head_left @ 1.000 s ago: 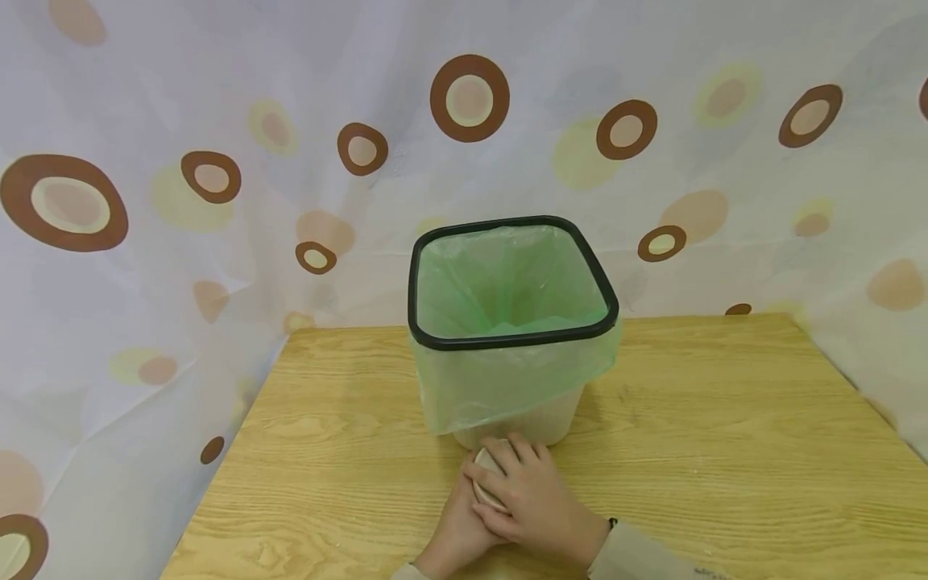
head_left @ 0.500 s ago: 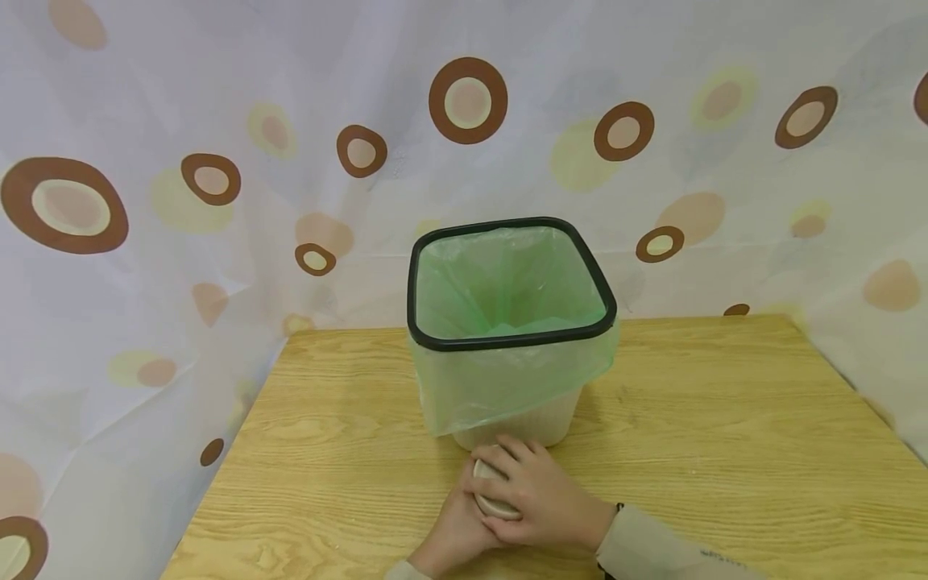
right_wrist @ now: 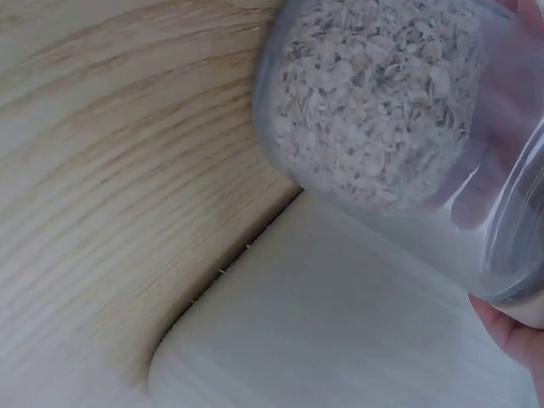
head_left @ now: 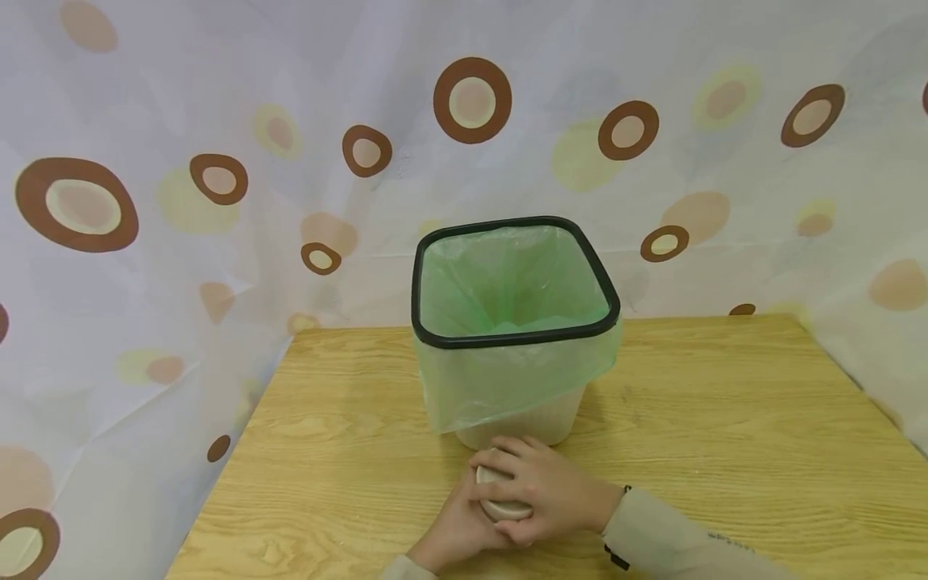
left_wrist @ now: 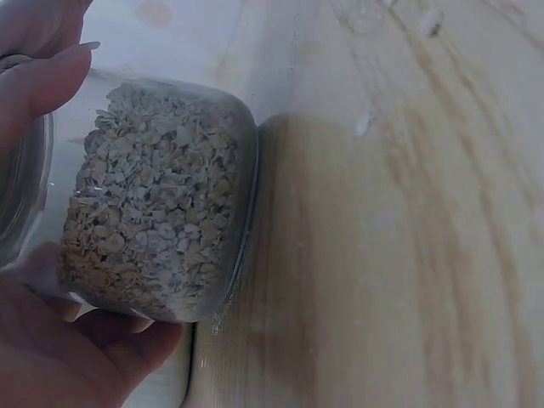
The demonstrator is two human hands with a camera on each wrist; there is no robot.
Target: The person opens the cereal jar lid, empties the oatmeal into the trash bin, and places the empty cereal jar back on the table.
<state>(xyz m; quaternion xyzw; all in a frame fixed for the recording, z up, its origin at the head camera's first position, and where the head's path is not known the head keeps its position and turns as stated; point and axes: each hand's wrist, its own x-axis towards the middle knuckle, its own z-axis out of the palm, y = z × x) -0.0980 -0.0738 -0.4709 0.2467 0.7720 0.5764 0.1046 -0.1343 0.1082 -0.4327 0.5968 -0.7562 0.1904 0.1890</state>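
A clear jar (left_wrist: 161, 204) partly filled with oat flakes stands on the wooden table in front of the bin. In the head view my left hand (head_left: 464, 524) holds the jar's side, and its body is hidden there behind the hands. From above, my right hand (head_left: 554, 487) grips the pale lid (head_left: 502, 507), fingers spread over its top and thumb at its near edge. The right wrist view shows the jar (right_wrist: 374, 110) with the flakes filling its lower part, fingers visible through the clear wall.
Just beyond the hands stands a white waste bin (head_left: 518, 427) with a black rim (head_left: 516, 340) and a pale green liner (head_left: 507, 387) folded over it. Dotted sheeting (head_left: 290, 121) surrounds the wooden table (head_left: 326, 451). White specks (left_wrist: 364, 125) lie near the jar.
My right hand has turned on the lid, its wrist swinging right, and more of the lid shows between the fingers. Both hands remain on the jar; the bin has stayed put.
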